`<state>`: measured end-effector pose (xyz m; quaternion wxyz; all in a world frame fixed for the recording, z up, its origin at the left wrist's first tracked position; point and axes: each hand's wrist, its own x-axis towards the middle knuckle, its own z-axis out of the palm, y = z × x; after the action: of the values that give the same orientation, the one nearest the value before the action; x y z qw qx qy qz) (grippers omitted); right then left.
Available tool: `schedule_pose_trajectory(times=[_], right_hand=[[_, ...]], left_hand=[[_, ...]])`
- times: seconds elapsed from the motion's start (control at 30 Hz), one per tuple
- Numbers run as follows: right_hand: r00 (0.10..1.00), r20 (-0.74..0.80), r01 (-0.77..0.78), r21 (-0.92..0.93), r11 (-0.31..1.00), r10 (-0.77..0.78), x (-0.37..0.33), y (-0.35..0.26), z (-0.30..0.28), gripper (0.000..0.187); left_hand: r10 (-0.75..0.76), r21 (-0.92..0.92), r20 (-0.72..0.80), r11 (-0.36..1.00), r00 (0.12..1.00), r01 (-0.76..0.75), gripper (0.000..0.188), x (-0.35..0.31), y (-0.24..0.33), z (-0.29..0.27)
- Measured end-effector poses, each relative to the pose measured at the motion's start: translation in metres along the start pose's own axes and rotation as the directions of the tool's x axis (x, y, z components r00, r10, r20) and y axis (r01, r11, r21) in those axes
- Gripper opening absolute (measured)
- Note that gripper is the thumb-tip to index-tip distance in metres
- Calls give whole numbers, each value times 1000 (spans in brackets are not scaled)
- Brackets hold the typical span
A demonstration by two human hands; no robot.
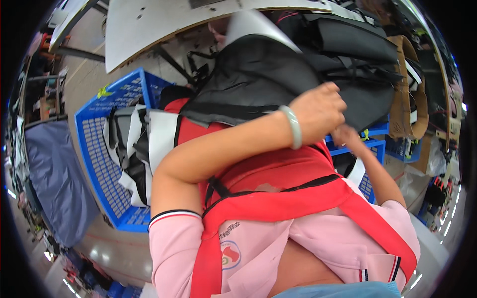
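Note:
A large piece of thin black fabric is spread in front of me, its near edge over my red apron. My left arm reaches across to the right, a pale green bangle on its wrist. My left hand is closed by the fabric's right side, fingers curled; what they hold, if anything, is hidden. Just below and right of it, my right hand is slightly blurred and partly covered by the left. Its fingers look bent together, and I cannot make out anything in them.
A blue plastic basket with black and white cut pieces stands at my left. Another blue basket is at my right. Ahead is a white table; black material is piled at far right beside a cardboard box.

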<state>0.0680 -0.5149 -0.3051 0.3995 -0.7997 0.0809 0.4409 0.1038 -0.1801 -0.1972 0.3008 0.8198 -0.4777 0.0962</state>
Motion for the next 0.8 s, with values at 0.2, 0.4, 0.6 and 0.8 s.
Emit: schedule_pose_trajectory(times=[0.2,0.4,0.6,0.8], right_hand=[[922,-171,365,88,927,-347,64,-201,22,56],[897,-75,440,70,895,-435,99,-194,38,56],[875,14,334,704,627,-483,72,-202,25,12],[692,-631,722,607,333,-350,-56,-277,-3,25]], left_hand=[[-277,-213,-244,950,929,228,30,-57,3,4],[-805,137,-395,424,442,895,47,-255,-37,-30],[-824,281,-406,299,395,912,55,-342,-59,-22],[-803,-110,-427,502,416,858,14,-247,-70,-68]])
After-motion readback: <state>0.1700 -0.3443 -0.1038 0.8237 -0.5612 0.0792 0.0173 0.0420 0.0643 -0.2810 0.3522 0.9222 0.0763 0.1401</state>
